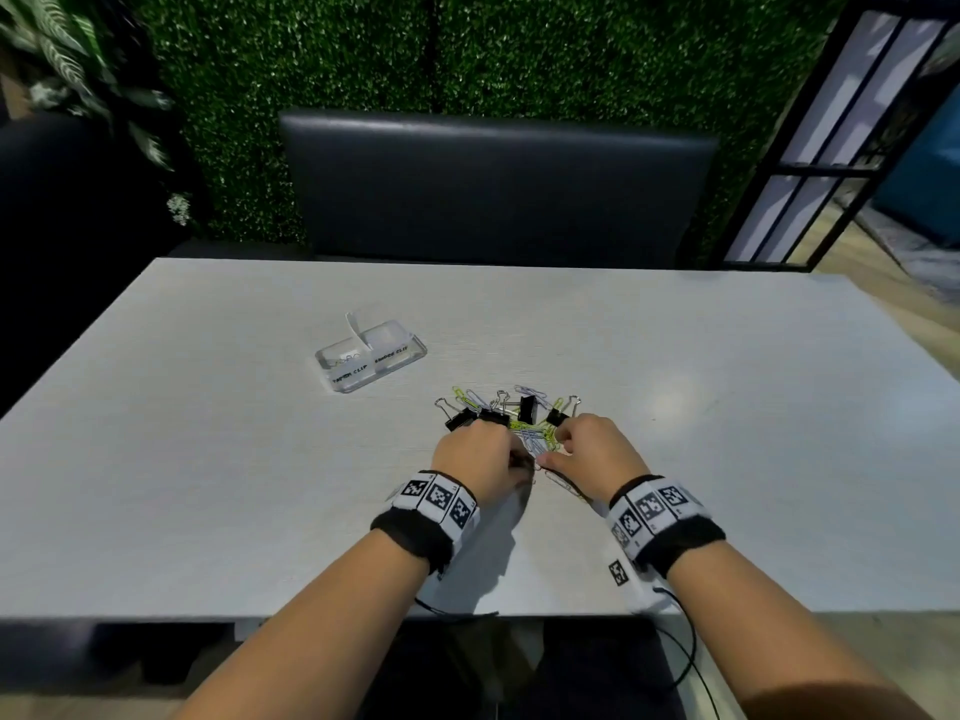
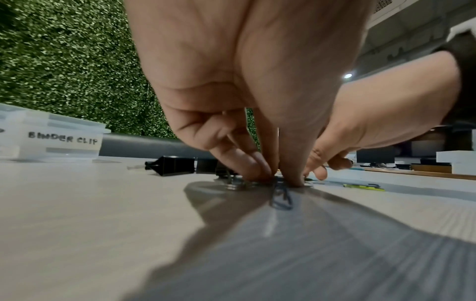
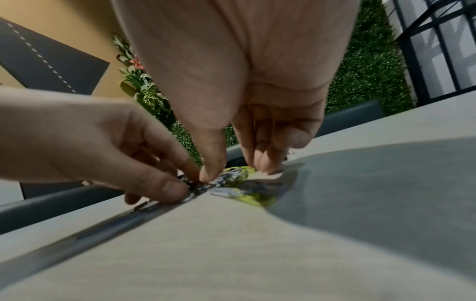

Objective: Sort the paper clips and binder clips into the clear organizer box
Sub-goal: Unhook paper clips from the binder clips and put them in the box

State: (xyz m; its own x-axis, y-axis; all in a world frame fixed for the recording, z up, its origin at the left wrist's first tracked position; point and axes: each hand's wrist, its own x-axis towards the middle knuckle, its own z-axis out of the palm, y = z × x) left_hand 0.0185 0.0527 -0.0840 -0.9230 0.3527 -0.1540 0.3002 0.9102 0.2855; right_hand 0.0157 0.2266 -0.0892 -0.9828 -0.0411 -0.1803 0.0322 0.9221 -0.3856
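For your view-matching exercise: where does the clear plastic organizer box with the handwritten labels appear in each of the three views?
Head: the clear plastic organizer box sits left of centre on the grey table, beyond and left of the mixed clip pile.
Left wrist: at the far left edge, its BINDER CLIP label facing the camera.
Right wrist: not in it.
Shared landmark: the clip pile, under both hands in every view.

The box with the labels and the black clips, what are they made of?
The organizer box looks like clear glossy plastic: the table shows through it. The black binder clips look like painted metal with shiny wire handles, though paint hides the body's material.
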